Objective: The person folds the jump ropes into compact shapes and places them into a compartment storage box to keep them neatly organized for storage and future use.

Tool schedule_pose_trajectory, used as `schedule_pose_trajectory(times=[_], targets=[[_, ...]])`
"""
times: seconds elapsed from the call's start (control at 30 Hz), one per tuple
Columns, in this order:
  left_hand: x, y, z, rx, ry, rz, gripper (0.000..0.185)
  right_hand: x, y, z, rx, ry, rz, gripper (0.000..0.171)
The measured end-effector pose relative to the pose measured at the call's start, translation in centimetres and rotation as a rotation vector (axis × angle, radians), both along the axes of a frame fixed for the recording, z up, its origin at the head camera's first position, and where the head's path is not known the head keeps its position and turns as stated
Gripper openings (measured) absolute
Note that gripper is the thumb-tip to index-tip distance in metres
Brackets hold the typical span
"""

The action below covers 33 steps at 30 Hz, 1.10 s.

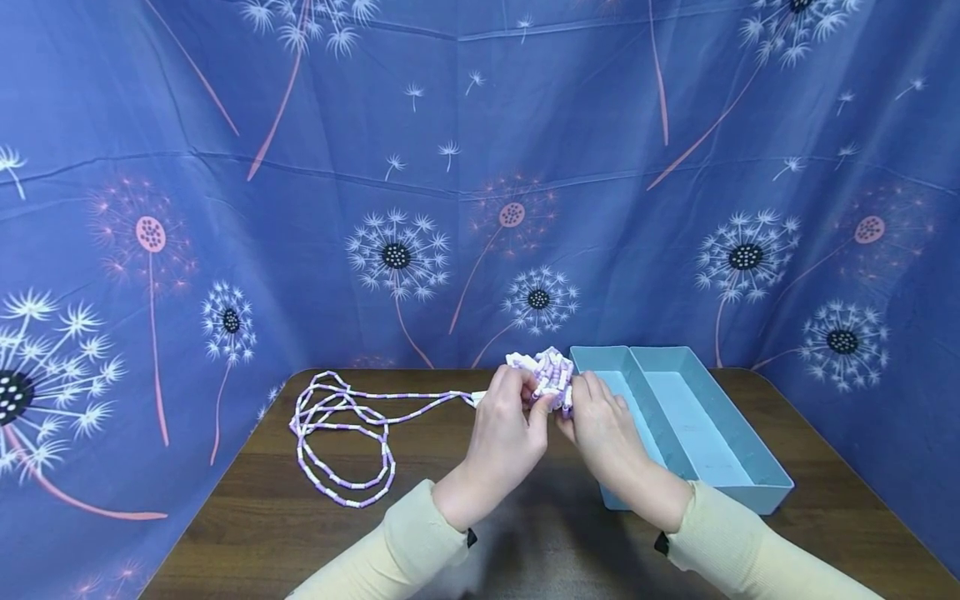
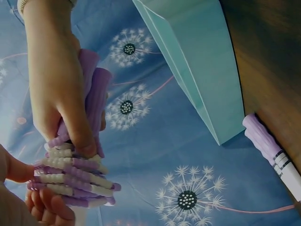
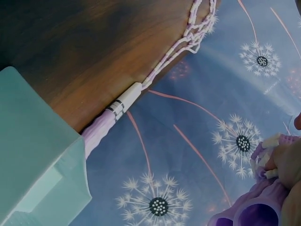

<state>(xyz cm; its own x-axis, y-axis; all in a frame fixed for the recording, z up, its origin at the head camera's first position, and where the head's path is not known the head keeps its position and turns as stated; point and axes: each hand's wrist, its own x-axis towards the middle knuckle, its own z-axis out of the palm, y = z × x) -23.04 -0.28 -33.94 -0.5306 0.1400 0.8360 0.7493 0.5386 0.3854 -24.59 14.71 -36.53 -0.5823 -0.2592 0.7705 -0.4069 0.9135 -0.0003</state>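
A beaded skipping rope of purple and white segments is partly folded into a tight bundle (image 1: pixel 546 373) held above the table's far middle. My left hand (image 1: pixel 517 408) pinches the bundle from the left and my right hand (image 1: pixel 588 408) grips it from the right. In the left wrist view the right hand (image 2: pixel 56 84) also wraps round purple handles (image 2: pixel 96 94) above the stacked beads (image 2: pixel 70 181). Another purple and white handle (image 2: pixel 270 148) lies at the table's edge, also in the right wrist view (image 3: pixel 113 117). The loose rope (image 1: pixel 341 433) lies in loops at the left.
A light teal two-compartment tray (image 1: pixel 690 425) stands on the dark wooden table (image 1: pixel 300 533) just right of my hands. Blue dandelion-print cloth (image 1: pixel 450 167) hangs behind and at both sides.
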Motion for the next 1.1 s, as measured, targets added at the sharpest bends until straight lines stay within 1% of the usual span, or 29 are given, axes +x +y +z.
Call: schedule_pose_trajectory(times=[0.1, 0.2, 0.43, 0.67, 0.73, 0.8, 0.87, 1.03, 1.1], targets=[[0.2, 0.0, 0.1, -0.022, -0.016, 0.034, 0.023, -0.1, 0.1, -0.1, 0.016, 0.016, 0.001, 0.038], [0.5, 0.0, 0.3, -0.028, -0.035, 0.049, 0.023, -0.2, 0.3, -0.2, 0.027, 0.023, -0.003, 0.039], [0.7, -0.1, 0.9, -0.021, -0.060, 0.056, 0.025, -0.1, 0.3, 0.0, 0.037, 0.034, 0.006, 0.040], [0.8, -0.2, 1.2, -0.043, -0.100, 0.054, 0.025, 0.0, 0.1, -0.2, 0.050, 0.057, 0.023, 0.039], [0.9, -0.3, 1.1, -0.041, -0.090, 0.050, 0.023, 0.0, 0.1, -0.3, 0.050, 0.062, 0.027, 0.038], [0.8, -0.3, 1.1, -0.042, -0.052, 0.047, 0.021, 0.0, 0.1, -0.3, 0.045, 0.064, 0.034, 0.037], [0.7, -0.4, 0.9, -0.060, 0.019, 0.048, 0.020, 0.0, 0.0, -0.3, 0.038, 0.063, 0.040, 0.036], [0.0, -0.5, 0.3, -0.157, 0.308, 0.070, 0.017, 0.0, 0.0, 0.1, 0.024, 0.047, 0.046, 0.038], [-0.2, -0.5, 0.1, -0.190, 0.394, 0.083, 0.015, 0.0, 0.0, 0.3, 0.026, 0.036, 0.046, 0.038]])
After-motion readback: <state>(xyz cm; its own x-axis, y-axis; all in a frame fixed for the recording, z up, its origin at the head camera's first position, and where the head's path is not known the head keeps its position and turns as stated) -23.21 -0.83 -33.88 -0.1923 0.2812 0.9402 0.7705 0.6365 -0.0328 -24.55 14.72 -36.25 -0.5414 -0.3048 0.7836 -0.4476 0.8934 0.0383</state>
